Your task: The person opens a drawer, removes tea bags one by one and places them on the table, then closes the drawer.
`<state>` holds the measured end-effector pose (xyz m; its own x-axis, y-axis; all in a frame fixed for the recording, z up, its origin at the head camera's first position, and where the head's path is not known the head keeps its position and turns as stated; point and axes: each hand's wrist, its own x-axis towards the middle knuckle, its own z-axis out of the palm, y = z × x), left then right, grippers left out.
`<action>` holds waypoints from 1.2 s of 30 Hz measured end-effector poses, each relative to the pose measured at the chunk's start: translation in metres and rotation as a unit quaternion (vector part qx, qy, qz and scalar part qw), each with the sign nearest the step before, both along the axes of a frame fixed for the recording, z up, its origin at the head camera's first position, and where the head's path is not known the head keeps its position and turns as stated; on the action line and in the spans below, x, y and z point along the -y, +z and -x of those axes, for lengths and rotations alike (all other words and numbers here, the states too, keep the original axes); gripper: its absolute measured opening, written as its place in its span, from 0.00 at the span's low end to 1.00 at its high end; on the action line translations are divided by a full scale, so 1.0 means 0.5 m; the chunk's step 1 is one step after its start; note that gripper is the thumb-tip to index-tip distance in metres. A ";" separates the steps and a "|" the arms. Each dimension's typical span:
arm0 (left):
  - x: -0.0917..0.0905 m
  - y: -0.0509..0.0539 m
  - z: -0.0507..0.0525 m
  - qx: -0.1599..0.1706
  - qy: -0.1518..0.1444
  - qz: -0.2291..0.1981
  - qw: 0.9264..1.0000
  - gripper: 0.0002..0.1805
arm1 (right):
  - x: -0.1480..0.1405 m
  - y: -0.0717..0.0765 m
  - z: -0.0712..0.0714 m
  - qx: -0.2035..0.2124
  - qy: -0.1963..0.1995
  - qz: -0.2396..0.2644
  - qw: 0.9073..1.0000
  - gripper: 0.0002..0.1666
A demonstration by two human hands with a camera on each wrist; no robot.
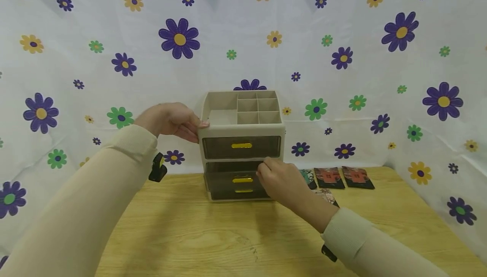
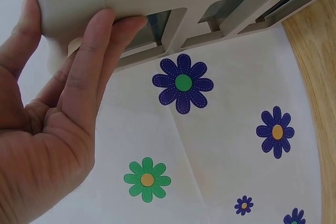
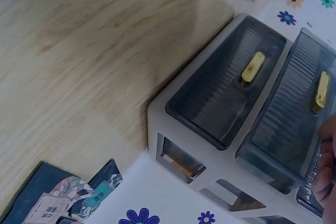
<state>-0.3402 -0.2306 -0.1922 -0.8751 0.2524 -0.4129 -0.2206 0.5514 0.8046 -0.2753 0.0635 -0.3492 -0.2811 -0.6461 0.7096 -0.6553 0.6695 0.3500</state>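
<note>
A beige desktop organizer (image 1: 243,131) has divided compartments on top and dark see-through drawers with gold handles. Its middle drawer (image 1: 228,179) stands slightly out, while the top drawer (image 1: 217,148) is in. My left hand (image 1: 176,120) steadies the upper left corner; in the left wrist view its fingers (image 2: 86,56) lie nearly straight against the side. At the middle drawer's upper right edge, the curled fingers of my right hand (image 1: 281,179) hold its rim. Only part of that hand (image 3: 326,169) shows in the right wrist view, beside small white lettering.
Two dark packets with red pictures (image 1: 329,178) (image 1: 357,177) lie on the wooden table (image 1: 198,234) right of the organizer. A green-patterned packet (image 1: 309,178) and a pale floral one (image 1: 326,195) are partly hidden by my right arm. A flowered cloth (image 1: 228,27) hangs behind.
</note>
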 end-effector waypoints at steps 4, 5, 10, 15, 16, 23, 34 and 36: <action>-0.001 0.002 -0.001 0.002 0.002 -0.001 1.000 0.27 | 0.013 0.002 0.018 0.004 -0.020 -0.003 1.000 0.11; -0.001 0.002 -0.002 0.001 0.003 0.000 1.000 0.27 | 0.016 0.003 0.023 0.006 -0.027 -0.004 1.000 0.12; 0.000 0.001 -0.006 -0.002 0.005 -0.002 1.000 0.27 | 0.032 0.005 0.039 0.027 -0.054 -0.011 0.998 0.10; 0.000 0.001 -0.008 -0.003 0.002 -0.001 1.000 0.28 | 0.037 -0.010 0.040 0.027 -0.060 -0.022 0.998 0.09; -0.001 0.001 -0.007 -0.005 0.002 0.000 1.000 0.28 | 0.037 -0.016 0.040 0.025 -0.058 -0.021 0.998 0.10; -0.002 0.000 -0.005 -0.003 0.004 0.002 1.000 0.28 | 0.044 -0.075 0.031 0.067 -0.023 -0.085 0.994 0.10; -0.002 0.001 -0.005 0.002 0.015 0.001 1.000 0.29 | 0.079 -0.120 0.049 0.002 -0.040 -0.194 0.980 0.04; -0.002 0.002 -0.005 -0.001 0.015 0.002 1.000 0.29 | 0.084 -0.118 0.051 -0.009 -0.040 -0.198 0.979 0.05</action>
<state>-0.3376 -0.2297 -0.1915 -0.8828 0.2240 -0.4129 -0.2365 0.5474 0.8027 -0.3010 0.0215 -0.4082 -0.3317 -0.8484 0.4125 -0.5977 0.5273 0.6039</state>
